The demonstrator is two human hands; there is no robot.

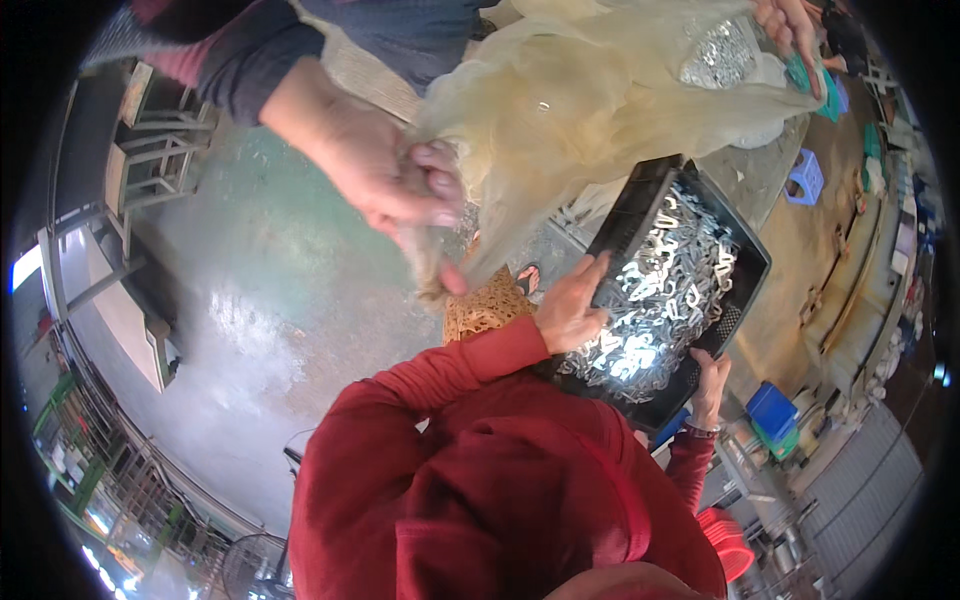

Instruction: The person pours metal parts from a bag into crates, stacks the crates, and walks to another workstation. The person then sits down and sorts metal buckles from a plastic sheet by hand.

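Observation:
A black plastic tray (632,205), tilted away from me, holds many small shiny bent metal pieces (672,290), shaped like hooks or links. My left hand (575,310) grips its left side, with fingers over the edge. My right hand (708,385) holds the tray's near right side. Just beyond the tray, a co-worker stretches a large translucent yellowish plastic bag (545,130). That person's one hand (380,160) bunches the bag's edge at the left, and the other hand (790,35) pulls it at the far right. Shiny metal pieces (720,55) show through the plastic.
A small blue stool (804,178) stands at the right. Blue bins (772,412) and a red basket (727,545) are at the lower right. Metal-framed benches (155,175) line the left side. Below my left arm are a brown patterned fabric (485,310) and a sandalled foot (528,278).

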